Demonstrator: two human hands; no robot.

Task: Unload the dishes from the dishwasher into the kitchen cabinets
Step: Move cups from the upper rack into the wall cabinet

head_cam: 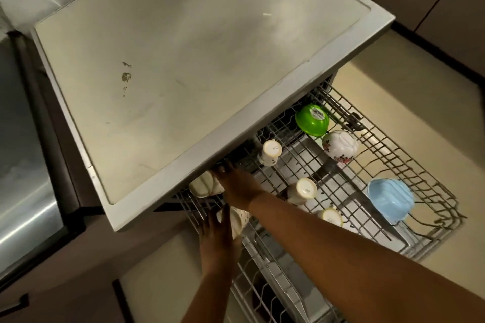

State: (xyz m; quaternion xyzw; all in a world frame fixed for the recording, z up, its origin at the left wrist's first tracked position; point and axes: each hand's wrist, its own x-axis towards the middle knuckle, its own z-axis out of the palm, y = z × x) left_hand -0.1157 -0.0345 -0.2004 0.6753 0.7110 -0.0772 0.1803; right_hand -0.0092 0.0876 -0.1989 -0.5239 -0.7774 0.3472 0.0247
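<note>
Head view shows the left hand [217, 241] gripping a cream cup [236, 220] at the upper rack's [409, 165] near left corner. Right hand [238, 186] reaches just beside another cup [204, 186] under the dishwasher's top surface [183, 60]; I cannot tell its grip.

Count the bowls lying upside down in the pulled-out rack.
3: a green bowl at the back, a white flowered bowl just in front of it, and a blue bowl near the front right corner. More may be hidden under the countertop.

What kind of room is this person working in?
Most likely a home kitchen: a pulled-out dishwasher rack holds upturned cups and a green bowl, beneath a countertop.
</note>
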